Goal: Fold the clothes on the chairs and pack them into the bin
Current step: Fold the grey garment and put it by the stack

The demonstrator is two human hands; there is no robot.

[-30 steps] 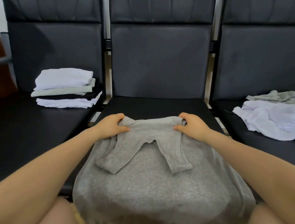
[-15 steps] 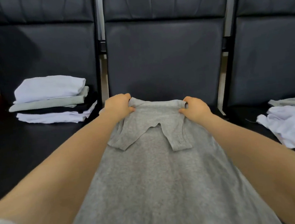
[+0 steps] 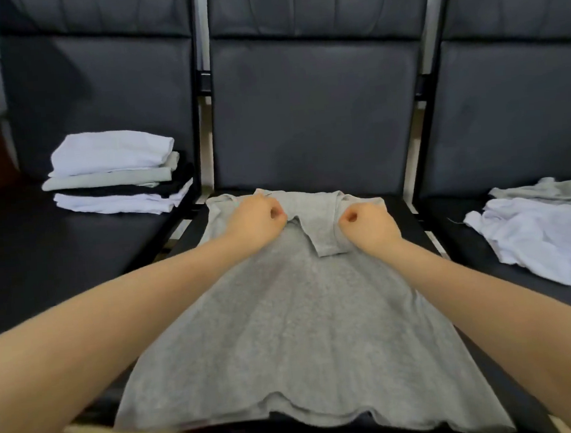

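Observation:
A grey shirt (image 3: 295,318) lies flat on the seat of the middle chair (image 3: 409,222), collar toward the backrest and hem hanging over the front edge. Its sleeves are folded in across the chest. My left hand (image 3: 255,218) rests as a fist on the shirt's upper left, over the left sleeve. On the upper right, beside the folded right sleeve, my right hand (image 3: 370,225) is also a fist. No cloth shows between the curled fingers of either hand. No bin is in view.
A stack of folded clothes (image 3: 113,175), white, grey and black, sits on the left chair's seat. A loose pile of unfolded white and grey clothes (image 3: 545,233) lies on the right chair. Dark backrests stand behind all three seats.
Both hands pushed the shirt away from me onto the seat, let go of its shoulders and moved inward, now curled into fists. The shirt lies flatter and further up the seat.

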